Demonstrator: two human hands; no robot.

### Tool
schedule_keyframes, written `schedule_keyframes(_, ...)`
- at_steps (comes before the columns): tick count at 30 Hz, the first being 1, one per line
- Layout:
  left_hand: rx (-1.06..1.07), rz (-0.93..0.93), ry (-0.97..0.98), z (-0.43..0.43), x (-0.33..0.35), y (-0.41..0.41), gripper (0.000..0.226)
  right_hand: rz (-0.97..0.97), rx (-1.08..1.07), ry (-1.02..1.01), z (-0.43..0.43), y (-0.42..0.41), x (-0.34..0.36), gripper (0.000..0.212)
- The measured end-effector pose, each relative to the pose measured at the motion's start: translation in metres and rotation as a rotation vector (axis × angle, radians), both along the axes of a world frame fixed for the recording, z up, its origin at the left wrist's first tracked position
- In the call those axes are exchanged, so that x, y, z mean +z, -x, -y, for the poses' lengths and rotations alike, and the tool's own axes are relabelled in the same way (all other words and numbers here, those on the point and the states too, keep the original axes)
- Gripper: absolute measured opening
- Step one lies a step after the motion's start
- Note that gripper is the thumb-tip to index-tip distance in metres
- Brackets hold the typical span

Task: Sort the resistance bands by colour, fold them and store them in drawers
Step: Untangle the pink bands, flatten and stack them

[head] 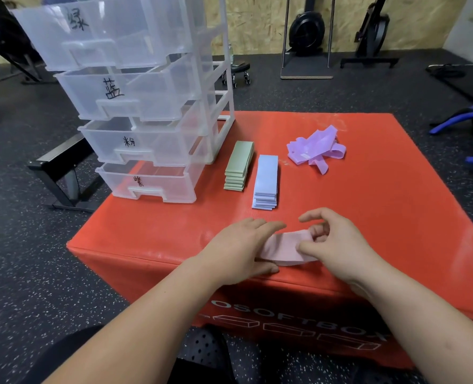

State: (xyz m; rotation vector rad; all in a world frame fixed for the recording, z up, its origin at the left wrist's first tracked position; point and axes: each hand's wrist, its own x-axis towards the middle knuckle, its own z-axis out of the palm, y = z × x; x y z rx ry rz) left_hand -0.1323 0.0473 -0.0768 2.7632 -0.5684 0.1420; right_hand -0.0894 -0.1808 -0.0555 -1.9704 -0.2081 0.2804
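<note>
Both bare forearms reach forward and converge. The left hand (243, 249) lies palm down, its fingers straight and together, pressing on the pink resistance band (282, 246). The right hand (337, 242) is curled, its thumb and fingers pinching the band's end just beside the left fingertips, with the index finger raised.

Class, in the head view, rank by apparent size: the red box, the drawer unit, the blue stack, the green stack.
1. red box
2. drawer unit
3. blue stack and green stack: nearly alike; blue looks slightly bigger but sits nearer the camera, so unranked.
</note>
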Motion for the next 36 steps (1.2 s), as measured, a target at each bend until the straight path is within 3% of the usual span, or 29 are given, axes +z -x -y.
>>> schedule_keyframes(3, 0.069, 0.013, 0.179, 0.010, 0.001, 0.004, 0.100, 0.027, -0.017, -0.176, -0.016, 0.006, 0.021, 0.051)
schedule_keyframes(7, 0.181, -0.005, 0.620, 0.017, 0.010, 0.011, 0.066, 0.034, 0.020, -0.341, -0.035, 0.008, 0.046, 0.051)
schedule_keyframes(10, 0.215, -0.014, 0.805, 0.012, 0.021, 0.017, 0.055, 0.064, 0.000, -0.411, -0.047, 0.002, 0.057, 0.048)
schedule_keyframes(12, 0.279, 0.052, 0.768, -0.002, 0.027, 0.016, 0.053, 0.070, -0.033, -0.442, -0.054, -0.009, 0.059, 0.046)
schedule_keyframes(16, 0.369, 0.172, 0.510, -0.046, 0.030, 0.015, 0.053, -0.036, -0.083, -0.467, -0.077, -0.031, 0.045, 0.044)
schedule_keyframes(20, 0.435, 0.119, 0.154, -0.087, 0.028, 0.020, 0.052, -0.132, -0.060, -0.413, -0.119, -0.041, 0.021, 0.042)
schedule_keyframes(22, 0.505, 0.060, 0.067, -0.101, 0.025, 0.022, 0.055, -0.117, -0.029, -0.359, -0.140, -0.043, 0.008, 0.042)
schedule_keyframes(27, 0.547, -0.051, -0.067, -0.105, 0.006, 0.013, 0.047, 0.145, 0.034, 0.004, -0.161, -0.053, -0.016, 0.042)
schedule_keyframes(30, 0.555, -0.052, -0.101, -0.101, -0.005, 0.006, 0.055, 0.300, 0.097, 0.179, -0.160, -0.051, -0.016, 0.042)
schedule_keyframes(33, 0.544, -0.032, -0.020, -0.100, -0.010, 0.004, 0.077, 0.390, 0.113, 0.224, -0.159, -0.047, -0.014, 0.043)
schedule_keyframes(36, 0.559, -0.019, 0.053, -0.097, -0.011, 0.004, 0.095, 0.287, 0.030, 0.083, -0.160, -0.045, -0.007, 0.044)
